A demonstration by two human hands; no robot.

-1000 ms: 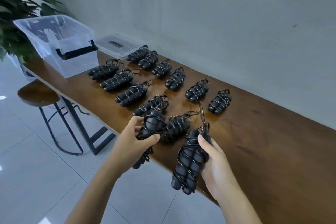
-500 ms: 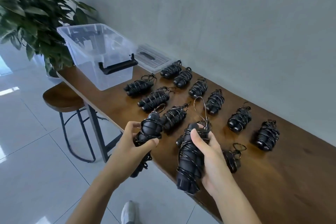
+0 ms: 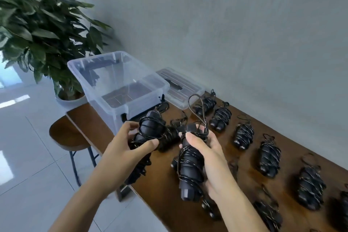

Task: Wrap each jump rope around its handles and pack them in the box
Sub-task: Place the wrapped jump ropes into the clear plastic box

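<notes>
Left hand (image 3: pixel 122 149) grips one wrapped rope (image 3: pixel 150 130), right hand (image 3: pixel 209 158) grips another (image 3: pixel 188 167), both above worktop (image 3: pixel 165 194) edge. Box (image 3: pixel 120 84) ahead-left, looks empty. Tuck the right rope's loose loop, then lay both flat.

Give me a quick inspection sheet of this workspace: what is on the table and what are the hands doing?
Surface: brown wooden table, against a grey wall.
Job's things: clear plastic box, open, no ropes seen inside; its lid lies behind it; wrapped jump ropes lie in rows.
Clutter: nothing seen.
Grips: left hand holds one wrapped rope bundle; right hand holds another bundle, a loose loop sticking up.
Cables: nothing seen besides rope cords.
Surroundings: potted plant, round stool, tiled floor.
</notes>
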